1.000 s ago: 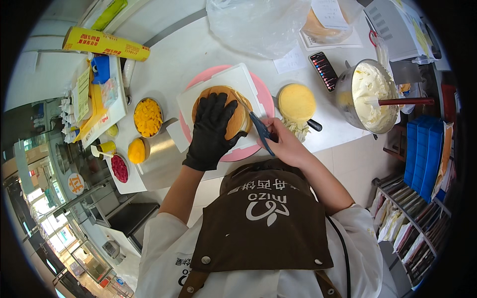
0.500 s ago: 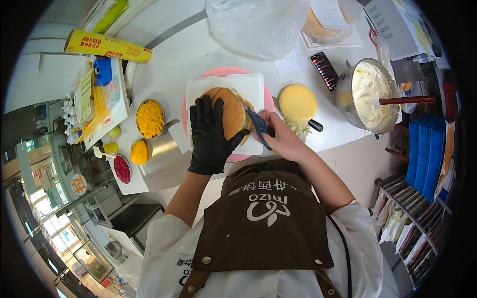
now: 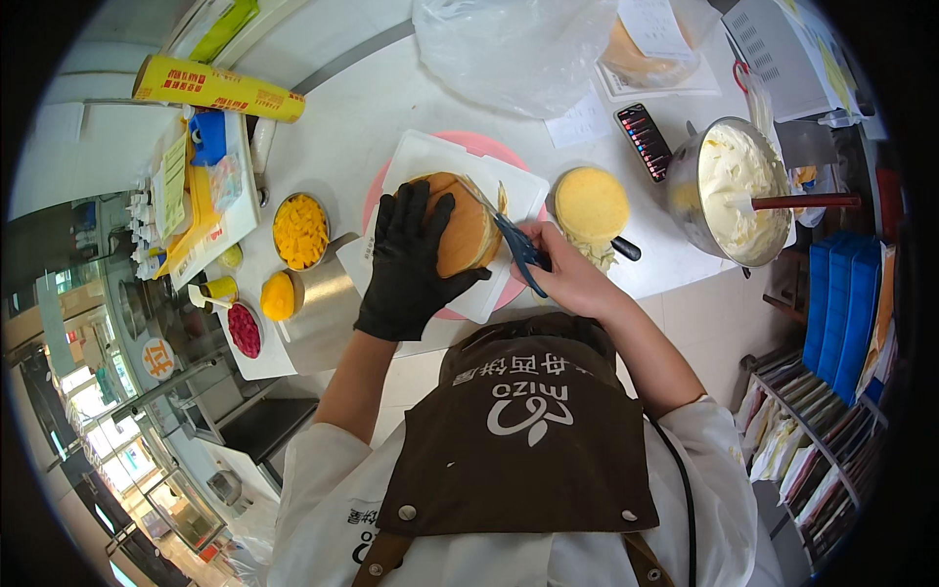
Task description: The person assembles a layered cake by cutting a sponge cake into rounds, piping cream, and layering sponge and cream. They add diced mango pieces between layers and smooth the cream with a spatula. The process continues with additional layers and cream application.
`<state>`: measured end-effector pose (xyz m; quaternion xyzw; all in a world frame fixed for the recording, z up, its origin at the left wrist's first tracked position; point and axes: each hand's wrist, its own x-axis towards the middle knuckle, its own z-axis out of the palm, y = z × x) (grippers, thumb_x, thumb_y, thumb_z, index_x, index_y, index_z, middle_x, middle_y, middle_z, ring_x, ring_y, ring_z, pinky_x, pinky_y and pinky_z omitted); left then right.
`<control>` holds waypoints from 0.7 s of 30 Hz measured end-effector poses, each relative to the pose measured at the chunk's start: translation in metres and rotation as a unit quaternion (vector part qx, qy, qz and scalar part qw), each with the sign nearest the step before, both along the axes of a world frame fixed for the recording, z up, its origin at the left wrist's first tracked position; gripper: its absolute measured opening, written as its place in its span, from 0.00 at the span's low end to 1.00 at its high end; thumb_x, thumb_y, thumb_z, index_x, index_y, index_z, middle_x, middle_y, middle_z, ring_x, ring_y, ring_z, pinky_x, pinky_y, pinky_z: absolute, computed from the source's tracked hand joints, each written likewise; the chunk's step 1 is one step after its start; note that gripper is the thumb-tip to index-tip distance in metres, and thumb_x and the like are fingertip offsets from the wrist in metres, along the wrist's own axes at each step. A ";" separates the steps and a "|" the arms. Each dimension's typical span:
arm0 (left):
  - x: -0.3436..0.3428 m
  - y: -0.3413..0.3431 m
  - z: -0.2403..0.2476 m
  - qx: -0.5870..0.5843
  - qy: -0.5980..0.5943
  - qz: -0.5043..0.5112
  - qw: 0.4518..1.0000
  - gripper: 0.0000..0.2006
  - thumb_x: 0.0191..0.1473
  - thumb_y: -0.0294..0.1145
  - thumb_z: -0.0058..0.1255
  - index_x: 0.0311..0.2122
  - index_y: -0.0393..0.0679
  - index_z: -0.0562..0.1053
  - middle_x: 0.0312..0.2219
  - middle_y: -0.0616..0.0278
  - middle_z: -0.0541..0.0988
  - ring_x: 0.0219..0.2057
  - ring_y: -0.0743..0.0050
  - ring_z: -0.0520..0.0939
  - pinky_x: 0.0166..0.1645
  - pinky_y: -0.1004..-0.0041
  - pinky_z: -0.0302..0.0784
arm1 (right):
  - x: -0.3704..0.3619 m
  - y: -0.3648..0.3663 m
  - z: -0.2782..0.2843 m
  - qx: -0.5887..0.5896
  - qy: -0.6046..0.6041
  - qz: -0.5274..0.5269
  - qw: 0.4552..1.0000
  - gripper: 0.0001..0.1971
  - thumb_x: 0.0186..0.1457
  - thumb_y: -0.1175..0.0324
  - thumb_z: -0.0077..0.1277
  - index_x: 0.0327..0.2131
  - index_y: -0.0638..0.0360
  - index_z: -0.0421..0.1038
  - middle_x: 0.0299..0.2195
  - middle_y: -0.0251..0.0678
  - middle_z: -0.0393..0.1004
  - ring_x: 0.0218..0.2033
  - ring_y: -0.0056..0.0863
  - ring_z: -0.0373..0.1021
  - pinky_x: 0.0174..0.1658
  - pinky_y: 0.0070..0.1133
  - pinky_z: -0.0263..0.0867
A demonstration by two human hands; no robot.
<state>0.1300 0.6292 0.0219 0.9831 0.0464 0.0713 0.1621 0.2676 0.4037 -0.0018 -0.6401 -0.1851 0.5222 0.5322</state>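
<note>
A round sponge cake layer (image 3: pixel 464 235) with a brown top lies on a white square board (image 3: pixel 523 178), which rests on a pink round turntable (image 3: pixel 479 145). My left hand (image 3: pixel 411 259), in a black glove, lies with fingers spread over the cake's left side. In my bare right hand (image 3: pixel 567 274) is a pair of scissors (image 3: pixel 518 250) with dark blue handles. Its blades reach along the cake's right edge, where a thin strip stands away from it. Right of the board sits a pale yellow round cake layer (image 3: pixel 591 203), with trimmings (image 3: pixel 599 256) beside it.
At the right stands a metal bowl of cream (image 3: pixel 734 181) with a red-handled spatula. A phone (image 3: pixel 644 142) lies near it. To the left are a bowl of diced yellow fruit (image 3: pixel 298 232), a yellow mango-like fruit (image 3: pixel 278 295) and a dish of red pieces (image 3: pixel 245 330). Plastic bags (image 3: pixel 509 49) lie at the back.
The white board has turned clockwise on the turntable, with the cake and my left hand on it. My right hand still grips the scissors at the cake's right edge.
</note>
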 end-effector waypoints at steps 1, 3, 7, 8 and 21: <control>0.001 -0.007 -0.003 -0.003 -0.020 0.017 1.000 0.48 0.45 0.54 0.69 0.67 0.42 0.61 0.68 0.40 0.58 0.68 0.32 0.57 0.71 0.42 0.49 | -0.001 -0.001 -0.003 0.016 0.006 -0.009 1.000 0.23 0.62 0.66 0.57 0.56 0.65 0.62 0.38 0.33 0.73 0.38 0.19 0.69 0.47 0.19 0.66; 0.003 -0.020 -0.009 0.006 -0.032 0.047 0.998 0.49 0.45 0.54 0.70 0.67 0.43 0.61 0.67 0.41 0.58 0.68 0.34 0.58 0.71 0.41 0.50 | -0.005 -0.003 -0.011 0.046 0.017 -0.027 0.998 0.25 0.62 0.65 0.58 0.56 0.65 0.62 0.39 0.33 0.74 0.39 0.19 0.69 0.47 0.20 0.66; 0.005 -0.026 -0.016 0.040 -0.011 0.062 0.997 0.49 0.45 0.52 0.70 0.68 0.44 0.60 0.67 0.44 0.60 0.68 0.37 0.59 0.70 0.42 0.51 | -0.001 -0.010 -0.006 0.011 -0.009 0.009 1.000 0.24 0.61 0.64 0.58 0.55 0.64 0.62 0.39 0.33 0.74 0.38 0.19 0.70 0.47 0.20 0.67; 0.005 -0.023 -0.017 0.045 -0.009 0.057 0.997 0.48 0.45 0.52 0.70 0.68 0.44 0.60 0.66 0.44 0.60 0.68 0.38 0.59 0.70 0.42 0.51 | 0.001 -0.010 -0.001 0.006 -0.018 0.012 1.000 0.24 0.61 0.65 0.58 0.55 0.64 0.62 0.38 0.33 0.74 0.38 0.19 0.70 0.47 0.20 0.67; 0.008 -0.006 0.018 -0.002 0.009 -0.032 0.999 0.45 0.42 0.48 0.73 0.64 0.46 0.65 0.66 0.48 0.62 0.68 0.39 0.60 0.71 0.42 0.53 | 0.003 -0.021 -0.003 -0.006 -0.028 -0.005 1.000 0.22 0.62 0.71 0.56 0.57 0.63 0.61 0.35 0.31 0.73 0.37 0.17 0.70 0.42 0.19 0.67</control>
